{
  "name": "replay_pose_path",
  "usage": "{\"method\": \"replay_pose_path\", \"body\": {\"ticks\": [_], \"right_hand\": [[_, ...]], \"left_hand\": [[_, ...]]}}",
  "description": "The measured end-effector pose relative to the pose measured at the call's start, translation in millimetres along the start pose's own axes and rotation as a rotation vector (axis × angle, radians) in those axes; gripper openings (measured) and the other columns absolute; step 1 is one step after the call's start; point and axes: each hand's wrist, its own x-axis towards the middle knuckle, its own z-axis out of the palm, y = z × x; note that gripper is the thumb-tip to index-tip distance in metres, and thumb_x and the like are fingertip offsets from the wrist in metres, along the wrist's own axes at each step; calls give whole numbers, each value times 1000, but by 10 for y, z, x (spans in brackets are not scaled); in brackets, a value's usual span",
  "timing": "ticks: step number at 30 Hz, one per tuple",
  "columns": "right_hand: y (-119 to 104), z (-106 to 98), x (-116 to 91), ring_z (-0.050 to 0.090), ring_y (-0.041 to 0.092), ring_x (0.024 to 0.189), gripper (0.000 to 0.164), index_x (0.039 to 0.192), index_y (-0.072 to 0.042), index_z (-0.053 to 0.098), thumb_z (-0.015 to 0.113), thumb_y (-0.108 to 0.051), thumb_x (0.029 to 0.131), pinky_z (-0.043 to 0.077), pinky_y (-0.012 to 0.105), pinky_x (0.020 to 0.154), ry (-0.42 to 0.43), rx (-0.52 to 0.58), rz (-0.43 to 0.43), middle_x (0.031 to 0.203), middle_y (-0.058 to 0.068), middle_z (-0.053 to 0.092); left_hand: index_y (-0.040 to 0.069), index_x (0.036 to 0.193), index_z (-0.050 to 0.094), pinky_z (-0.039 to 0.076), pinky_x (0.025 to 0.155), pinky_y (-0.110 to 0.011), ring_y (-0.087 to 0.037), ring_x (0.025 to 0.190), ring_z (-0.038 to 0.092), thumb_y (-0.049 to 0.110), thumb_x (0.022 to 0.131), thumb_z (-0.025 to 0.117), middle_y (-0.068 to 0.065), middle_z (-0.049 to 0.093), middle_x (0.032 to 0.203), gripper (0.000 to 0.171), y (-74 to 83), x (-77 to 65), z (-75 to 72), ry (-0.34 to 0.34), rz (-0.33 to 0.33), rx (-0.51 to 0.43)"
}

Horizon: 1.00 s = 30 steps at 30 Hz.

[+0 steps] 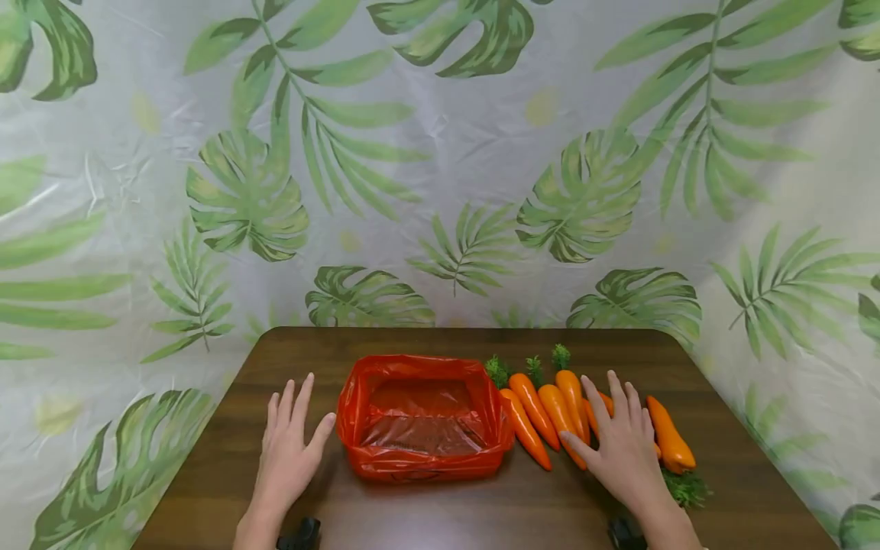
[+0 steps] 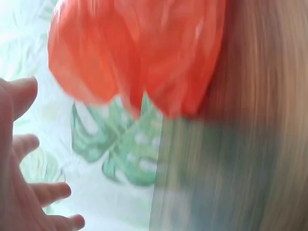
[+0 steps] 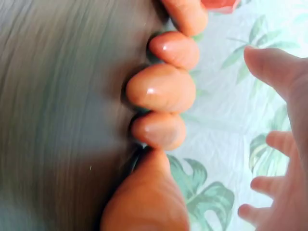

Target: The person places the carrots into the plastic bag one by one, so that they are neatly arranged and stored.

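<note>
Carrots, orange, tapered, lie at three o'clock of red plastic-lined container; none inside. Left grip, right grip: spread, empty.

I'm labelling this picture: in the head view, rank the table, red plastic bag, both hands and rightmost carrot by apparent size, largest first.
1. Table
2. Red plastic bag
3. Left hand and right hand: too alike to rank
4. Rightmost carrot
</note>
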Motion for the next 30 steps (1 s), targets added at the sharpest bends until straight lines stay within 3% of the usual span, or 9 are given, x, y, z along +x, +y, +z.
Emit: {"method": "replay_pose_path", "body": {"ticks": [5,10,17,23,30], "right_hand": [[-116,-17,14,25,57,136,97,160,-21,27,82,-42,82,34,81,87,29,133,6,162,22,16],[-272,22,-4,36,53,133,93,158,-20,34,86,-30,81,40,75,89,34,312,-11,159,21,27],[-397,119,23,48,41,129,94,157,-28,32,87,-26,80,50,63,88,-43,368,-8,153,14,37],[-489,102,54,54,39,123,92,155,-30,35,87,-25,80,53,58,84,-86,389,-11,149,10,43],[-561,123,106,62,34,108,90,152,-29,40,88,-16,77,57,48,76,-103,449,-18,144,11,49]], "left_hand": [[44,158,22,24,104,-77,-36,150,18,48,98,60,-5,22,165,71,134,-10,108,16,8,-189],[40,155,35,38,103,-66,-31,144,34,38,99,63,2,36,159,63,216,-59,197,27,-19,-365],[29,150,46,41,105,-58,-31,137,46,32,95,71,-2,47,152,61,271,-63,303,-17,-60,-577],[26,148,50,43,105,-55,-28,137,45,32,89,77,0,48,151,65,298,-69,347,-26,-67,-580],[17,142,57,34,110,-61,-36,140,41,3,86,76,-11,46,152,61,281,-61,351,3,-34,-537]]}}
